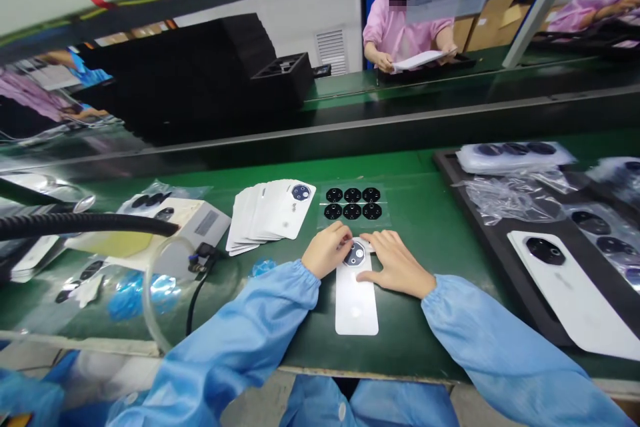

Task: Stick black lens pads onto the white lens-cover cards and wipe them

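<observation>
A white phone back cover [356,300] lies lengthwise on the green table in front of me. Its round camera ring [355,254] sits at the far end. My left hand [327,250] curls over the ring's left side, fingertips pressed on it. My right hand [395,263] rests flat on the cover's right edge, fingers stretched toward the ring. Just beyond my hands lies a clear sheet with several black round lens pieces [353,203]. A fanned stack of white back covers [270,213] lies to the left of that sheet.
A black tray [505,253] at the right holds another white cover [575,290] and plastic bags of parts [513,157]. A black hose [85,223], a white box [200,223] and blue film lie at the left. Across the conveyor, a person in pink [400,33] handles a sheet.
</observation>
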The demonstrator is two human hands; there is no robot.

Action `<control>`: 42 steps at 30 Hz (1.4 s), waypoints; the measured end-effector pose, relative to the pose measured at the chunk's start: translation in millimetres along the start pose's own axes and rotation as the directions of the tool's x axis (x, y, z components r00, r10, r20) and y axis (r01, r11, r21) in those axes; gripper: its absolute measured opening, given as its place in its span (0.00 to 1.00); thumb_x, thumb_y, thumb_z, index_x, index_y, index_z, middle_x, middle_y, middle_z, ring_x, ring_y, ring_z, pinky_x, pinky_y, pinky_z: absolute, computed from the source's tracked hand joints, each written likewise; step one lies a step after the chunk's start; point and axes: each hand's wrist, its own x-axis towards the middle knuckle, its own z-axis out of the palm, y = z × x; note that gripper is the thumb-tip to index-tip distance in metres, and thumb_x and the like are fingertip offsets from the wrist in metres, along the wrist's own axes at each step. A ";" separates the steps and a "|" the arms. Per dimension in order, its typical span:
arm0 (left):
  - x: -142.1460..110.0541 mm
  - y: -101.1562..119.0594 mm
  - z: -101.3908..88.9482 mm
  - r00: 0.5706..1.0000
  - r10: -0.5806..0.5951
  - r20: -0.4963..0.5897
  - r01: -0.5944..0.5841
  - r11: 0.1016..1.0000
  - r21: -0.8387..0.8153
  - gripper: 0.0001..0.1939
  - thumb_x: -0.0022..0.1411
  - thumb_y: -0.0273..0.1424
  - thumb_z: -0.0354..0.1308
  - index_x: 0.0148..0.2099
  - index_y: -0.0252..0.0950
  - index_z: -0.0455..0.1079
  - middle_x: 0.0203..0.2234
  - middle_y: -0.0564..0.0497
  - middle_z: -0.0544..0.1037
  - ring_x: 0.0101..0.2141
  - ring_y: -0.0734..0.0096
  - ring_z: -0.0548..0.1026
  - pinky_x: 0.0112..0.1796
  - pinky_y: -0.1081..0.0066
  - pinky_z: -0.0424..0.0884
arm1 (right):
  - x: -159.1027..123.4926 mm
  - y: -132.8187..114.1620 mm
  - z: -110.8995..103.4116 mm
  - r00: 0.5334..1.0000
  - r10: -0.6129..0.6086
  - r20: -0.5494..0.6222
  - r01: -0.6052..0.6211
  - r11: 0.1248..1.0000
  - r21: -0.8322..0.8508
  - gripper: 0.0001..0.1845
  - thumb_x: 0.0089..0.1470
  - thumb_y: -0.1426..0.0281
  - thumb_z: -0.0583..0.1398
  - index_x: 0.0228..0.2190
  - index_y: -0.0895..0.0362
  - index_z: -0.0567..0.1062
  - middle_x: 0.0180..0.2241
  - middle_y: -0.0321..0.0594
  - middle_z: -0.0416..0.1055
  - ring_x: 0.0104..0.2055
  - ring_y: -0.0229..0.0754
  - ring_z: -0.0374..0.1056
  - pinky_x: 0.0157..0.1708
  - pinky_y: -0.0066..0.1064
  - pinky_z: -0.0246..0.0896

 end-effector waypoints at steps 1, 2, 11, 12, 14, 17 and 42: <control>2.1 -0.6 -1.0 1.000 0.008 0.018 -0.008 1.000 0.013 0.04 0.61 0.25 0.55 0.33 0.36 0.68 0.29 0.53 0.69 0.28 0.74 0.72 0.29 0.74 0.69 | 0.4 -0.2 0.5 1.000 -0.003 0.009 0.003 1.000 -0.019 0.38 0.46 0.55 0.68 0.53 0.59 0.64 0.42 0.46 0.67 0.45 0.54 0.60 0.49 0.48 0.55; 3.4 -1.0 -2.2 0.999 0.015 0.034 -0.016 1.000 0.022 0.04 0.60 0.25 0.54 0.33 0.36 0.68 0.29 0.53 0.69 0.28 0.75 0.72 0.29 0.75 0.69 | 0.8 -0.3 0.6 1.000 -0.006 0.017 0.006 0.999 -0.035 0.38 0.46 0.55 0.68 0.53 0.58 0.64 0.41 0.46 0.67 0.44 0.53 0.60 0.49 0.48 0.55; 15.4 -13.9 -6.8 0.981 0.093 0.172 -0.093 0.996 -0.007 0.03 0.60 0.26 0.55 0.34 0.36 0.69 0.31 0.53 0.72 0.29 0.76 0.73 0.30 0.76 0.71 | 0.9 -0.9 -0.9 0.999 -0.011 0.050 0.016 0.994 -0.110 0.36 0.48 0.53 0.67 0.52 0.59 0.66 0.38 0.44 0.67 0.42 0.51 0.60 0.47 0.45 0.57; 16.2 -14.5 -5.9 0.980 0.094 0.177 -0.095 0.995 0.000 0.03 0.61 0.26 0.55 0.33 0.36 0.68 0.31 0.52 0.72 0.29 0.75 0.73 0.31 0.75 0.71 | 0.7 -0.6 -0.6 0.999 -0.013 0.051 0.018 0.993 -0.116 0.36 0.48 0.53 0.67 0.53 0.59 0.66 0.38 0.44 0.67 0.42 0.51 0.60 0.47 0.45 0.57; 15.9 -13.4 -3.8 0.979 0.094 0.181 -0.101 0.994 0.031 0.05 0.61 0.24 0.52 0.33 0.36 0.67 0.31 0.51 0.72 0.30 0.73 0.72 0.33 0.73 0.72 | 0.4 -0.4 -0.3 0.998 -0.018 0.052 0.025 0.992 -0.127 0.37 0.48 0.52 0.66 0.54 0.58 0.65 0.38 0.43 0.67 0.42 0.51 0.60 0.47 0.45 0.57; 11.0 -7.8 -0.8 0.979 0.097 0.176 -0.117 0.988 0.102 0.07 0.62 0.21 0.49 0.33 0.36 0.65 0.33 0.49 0.71 0.34 0.68 0.71 0.37 0.68 0.71 | 0.6 -0.9 -1.0 0.998 -0.025 0.054 0.033 0.989 -0.145 0.38 0.49 0.52 0.66 0.54 0.60 0.65 0.39 0.44 0.67 0.43 0.51 0.60 0.48 0.46 0.57; 16.1 -15.5 -4.5 0.991 0.055 0.123 -0.046 0.996 -0.077 0.02 0.57 0.27 0.57 0.33 0.35 0.68 0.27 0.54 0.72 0.25 0.77 0.72 0.28 0.76 0.70 | 0.8 2.7 3.6 0.998 -0.045 0.038 0.050 0.987 -0.155 0.38 0.49 0.51 0.66 0.54 0.60 0.66 0.38 0.44 0.67 0.43 0.52 0.61 0.48 0.45 0.56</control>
